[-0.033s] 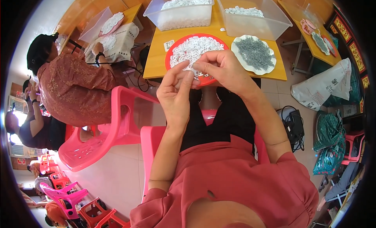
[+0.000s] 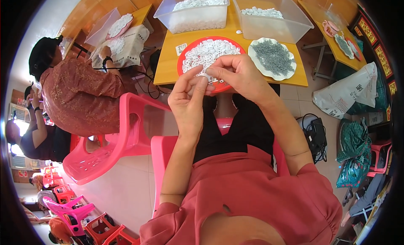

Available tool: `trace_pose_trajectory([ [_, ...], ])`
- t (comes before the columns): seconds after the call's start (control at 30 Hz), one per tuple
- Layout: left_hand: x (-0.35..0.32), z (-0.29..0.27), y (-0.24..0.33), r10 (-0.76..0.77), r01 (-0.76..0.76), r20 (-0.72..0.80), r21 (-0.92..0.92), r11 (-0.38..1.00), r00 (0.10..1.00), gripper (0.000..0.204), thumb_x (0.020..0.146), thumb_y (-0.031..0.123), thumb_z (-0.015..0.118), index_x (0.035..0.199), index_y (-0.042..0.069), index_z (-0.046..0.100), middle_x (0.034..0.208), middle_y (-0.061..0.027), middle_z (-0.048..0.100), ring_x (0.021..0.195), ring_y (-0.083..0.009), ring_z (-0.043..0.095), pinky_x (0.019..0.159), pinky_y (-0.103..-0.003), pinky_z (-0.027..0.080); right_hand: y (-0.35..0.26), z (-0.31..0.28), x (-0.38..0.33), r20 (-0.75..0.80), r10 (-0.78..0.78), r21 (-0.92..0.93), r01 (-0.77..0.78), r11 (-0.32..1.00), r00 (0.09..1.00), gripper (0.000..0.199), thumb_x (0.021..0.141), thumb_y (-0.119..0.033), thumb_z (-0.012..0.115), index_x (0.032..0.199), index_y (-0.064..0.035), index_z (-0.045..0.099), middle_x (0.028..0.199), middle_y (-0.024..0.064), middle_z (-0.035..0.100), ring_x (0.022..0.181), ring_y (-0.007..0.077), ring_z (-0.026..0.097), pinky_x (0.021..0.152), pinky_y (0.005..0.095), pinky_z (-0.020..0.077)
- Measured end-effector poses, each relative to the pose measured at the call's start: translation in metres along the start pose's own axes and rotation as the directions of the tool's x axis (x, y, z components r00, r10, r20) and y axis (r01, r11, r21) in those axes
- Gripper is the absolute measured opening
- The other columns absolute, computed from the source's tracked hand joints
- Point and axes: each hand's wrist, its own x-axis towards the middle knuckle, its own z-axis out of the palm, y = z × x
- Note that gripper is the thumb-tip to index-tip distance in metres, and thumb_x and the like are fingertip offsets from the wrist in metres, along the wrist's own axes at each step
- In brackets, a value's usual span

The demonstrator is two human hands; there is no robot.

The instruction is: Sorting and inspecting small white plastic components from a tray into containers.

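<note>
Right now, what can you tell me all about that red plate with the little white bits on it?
The red plate is round with a raised rim and looks like plastic. It lies flat on the yellow table, near its front edge, heaped with small white pieces. The person's left hand and right hand meet in front of its near edge and hide that part. A white plate of grey pieces sits beside it on the right.

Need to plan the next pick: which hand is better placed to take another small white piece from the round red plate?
Right, probably. The right hand hangs directly over the round red plate of small white pieces, fingertips at its near edge. The left hand sits lower, off the yellow table, fingers pinched against the right.
</note>
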Motion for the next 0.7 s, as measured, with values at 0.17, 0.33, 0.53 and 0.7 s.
trace_pose_trajectory([
  [0.17,-0.002,0.0,-0.001,-0.054,0.051,-0.044,-0.065,0.997,0.998,0.028,0.098,-0.004,0.069,0.126,-0.006,0.067,0.099,-0.0101,0.075,0.088,-0.0134,0.073,0.081,-0.025,0.059,-0.001,0.006,-0.002,0.003,-0.005,0.068,0.005,0.998,1.0,0.019,0.101,-0.017,0.071,0.1,0.0018,0.076,0.084,-0.0013,0.07,0.079,0.0023,0.059,0.069,0.021,0.0486],
  [0.33,0.002,-0.008,-0.005,-0.042,0.035,-0.098,-0.069,0.997,0.994,0.028,0.097,-0.003,0.07,0.125,-0.007,0.067,0.099,-0.0109,0.075,0.087,-0.0145,0.074,0.079,-0.024,0.059,-0.012,0.005,-0.003,-0.016,-0.003,0.041,0.004,0.999,1.0,0.019,0.101,-0.014,0.071,0.108,0.0025,0.076,0.088,0.0009,0.072,0.08,0.0047,0.063,0.071,0.0217,0.051],
  [0.53,-0.001,-0.009,-0.007,-0.032,0.028,-0.101,-0.034,0.999,0.994,0.027,0.097,-0.003,0.07,0.124,-0.007,0.067,0.098,-0.0108,0.075,0.085,-0.0136,0.074,0.078,-0.023,0.058,0.006,0.006,-0.001,0.005,-0.074,0.054,0.074,0.996,0.997,0.017,0.099,-0.013,0.072,0.107,0.0015,0.076,0.086,-0.0012,0.07,0.075,0.0018,0.058,0.066,0.0196,0.0469],
  [0.7,-0.003,-0.006,-0.007,-0.027,0.025,-0.116,-0.013,1.0,0.993,0.023,0.097,-0.003,0.071,0.119,-0.007,0.067,0.097,-0.01,0.076,0.084,-0.0115,0.074,0.077,-0.021,0.058,0.003,0.004,-0.005,0.006,-0.08,-0.046,0.08,0.996,0.997,0.015,0.098,-0.012,0.074,0.104,0.001,0.077,0.083,-0.0023,0.07,0.072,0.0008,0.057,0.064,0.019,0.0455],
])
